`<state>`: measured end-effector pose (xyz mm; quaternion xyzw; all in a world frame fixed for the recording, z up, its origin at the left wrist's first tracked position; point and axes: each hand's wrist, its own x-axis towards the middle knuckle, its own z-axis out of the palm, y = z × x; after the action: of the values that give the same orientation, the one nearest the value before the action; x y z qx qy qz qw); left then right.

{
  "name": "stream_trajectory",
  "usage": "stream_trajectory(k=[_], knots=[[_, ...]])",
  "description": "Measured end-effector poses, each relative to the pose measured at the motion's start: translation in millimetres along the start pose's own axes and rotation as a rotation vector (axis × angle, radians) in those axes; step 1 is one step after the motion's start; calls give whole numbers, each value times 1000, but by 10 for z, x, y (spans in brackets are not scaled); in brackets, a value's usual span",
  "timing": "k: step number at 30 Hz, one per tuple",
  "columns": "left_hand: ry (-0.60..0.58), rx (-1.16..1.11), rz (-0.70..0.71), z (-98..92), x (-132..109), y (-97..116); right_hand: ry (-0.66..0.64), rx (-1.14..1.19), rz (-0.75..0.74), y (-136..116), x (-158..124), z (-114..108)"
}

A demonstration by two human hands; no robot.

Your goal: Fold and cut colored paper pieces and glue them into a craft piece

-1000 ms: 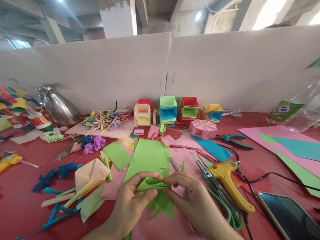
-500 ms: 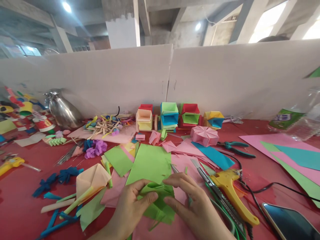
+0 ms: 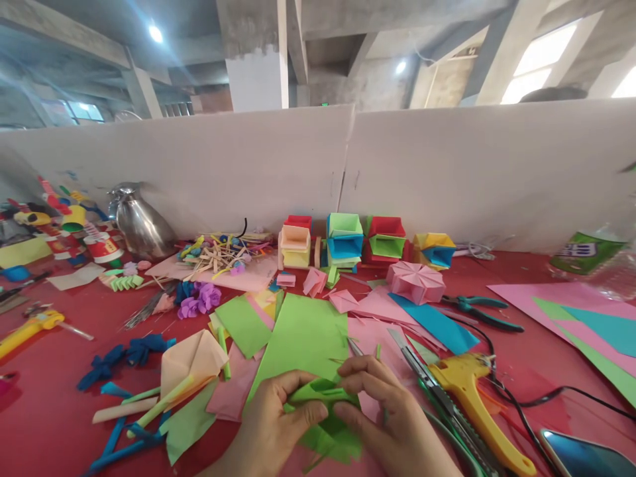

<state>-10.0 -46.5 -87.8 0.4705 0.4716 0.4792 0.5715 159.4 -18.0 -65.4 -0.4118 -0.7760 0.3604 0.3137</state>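
A folded piece of green paper point(image 3: 325, 392) is pinched between my two hands, low in the middle of the view. My left hand point(image 3: 284, 414) grips its left end, thumb in front and fingers behind. At the right end, my right hand point(image 3: 385, 404) holds the paper between thumb and bent fingers. More loose green paper point(image 3: 334, 442) lies just under the hands, with thin strips on it. A flat green sheet point(image 3: 311, 331) is spread beyond them, and pink paper shows around it.
Right of my hands lie a box cutter point(image 3: 422, 371), a yellow glue gun point(image 3: 477, 404) with a black cord, pliers point(image 3: 481, 310) and a phone point(image 3: 581, 454). Folded paper boxes point(image 3: 344, 242) stand along the white partition. At left are paper scraps, a purple flower point(image 3: 201, 298) and a steel jug point(image 3: 143, 222).
The view has tilted up and shifted left a little, so everything sits lower and further right. My right fingers have closed in on the green paper, and its upper edge looks more folded over.
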Motion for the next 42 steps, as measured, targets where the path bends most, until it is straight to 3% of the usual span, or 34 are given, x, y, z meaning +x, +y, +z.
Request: stream_trajectory(k=[4,9,14,20,27,32,42], knots=[[-19,151,7,-6,-21,34,4,-45,23,-15,6,-4],[72,487,117,-41,-19,75,57,-64,8,-26,27,-19],[69,438,105,-66,3,62,45,-32,12,-41,47,-75],[196,435,155,-119,18,92,99,8,113,-50,75,-139],[247,392,101,-110,6,130,79,59,89,5,60,-100],[238,345,43,-120,11,117,79,89,137,8,56,-96],[256,312,72,-139,23,49,102,102,130,20,59,-103]])
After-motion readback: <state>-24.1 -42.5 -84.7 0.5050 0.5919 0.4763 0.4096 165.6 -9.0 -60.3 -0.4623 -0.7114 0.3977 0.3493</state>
